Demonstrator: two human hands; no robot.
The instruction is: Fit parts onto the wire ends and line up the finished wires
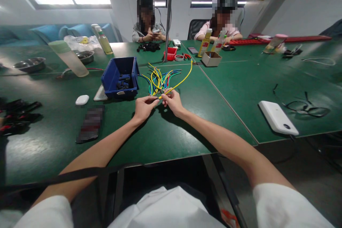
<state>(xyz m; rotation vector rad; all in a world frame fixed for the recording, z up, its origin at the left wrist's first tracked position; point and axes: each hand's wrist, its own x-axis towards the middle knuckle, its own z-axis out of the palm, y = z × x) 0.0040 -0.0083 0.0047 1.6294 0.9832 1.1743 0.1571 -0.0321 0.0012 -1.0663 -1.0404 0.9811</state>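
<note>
A yellow wire (184, 78) runs up and to the right from my right hand (173, 102), which is closed on it near its lower end. My left hand (144, 107) is closed in a pinch on a small dark piece at that same end of the wire. The two hands almost meet above the green table. Just behind them lies a loose bundle of yellow, blue and green wires (157, 80). Left of the bundle stands a blue bin (120, 94) with small black parts (123, 82) inside.
A phone (91, 124) and a white case (82, 100) lie left of my hands. At the right are a white power bank (278, 117) and glasses (307, 108). Behind stand a red box (170, 54), pliers (187, 56) and a small carton (211, 59). Two people sit across the table.
</note>
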